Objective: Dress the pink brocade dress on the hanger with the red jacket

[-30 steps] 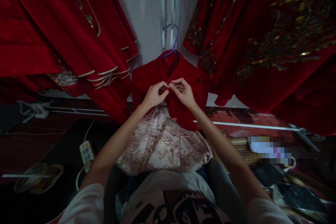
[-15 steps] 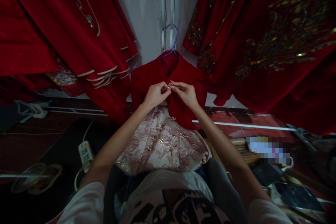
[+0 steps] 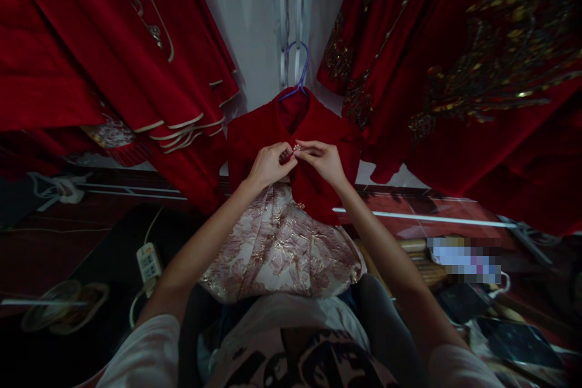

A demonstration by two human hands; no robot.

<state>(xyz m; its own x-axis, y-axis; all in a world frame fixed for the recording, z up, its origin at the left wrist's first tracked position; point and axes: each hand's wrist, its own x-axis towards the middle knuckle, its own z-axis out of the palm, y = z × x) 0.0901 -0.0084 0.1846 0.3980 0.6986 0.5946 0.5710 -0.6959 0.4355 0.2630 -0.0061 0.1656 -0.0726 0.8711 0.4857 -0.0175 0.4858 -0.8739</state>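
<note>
At the front of a red cloth jacket [image 3: 254, 127], the right hand [image 3: 325, 162] pinches a small beaded fastener [image 3: 297, 147]; the left hand [image 3: 269, 163] has its grip closed beside it, on what I can't tell. Keeping the jacket slack should help.

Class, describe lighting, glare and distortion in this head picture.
Head view throughout: dim light, near-black lower left corner; small glints on gold embellishment and brocade fabric; wide-angle distortion, side garments splaying outward; detail between the hands hard to read.
</note>
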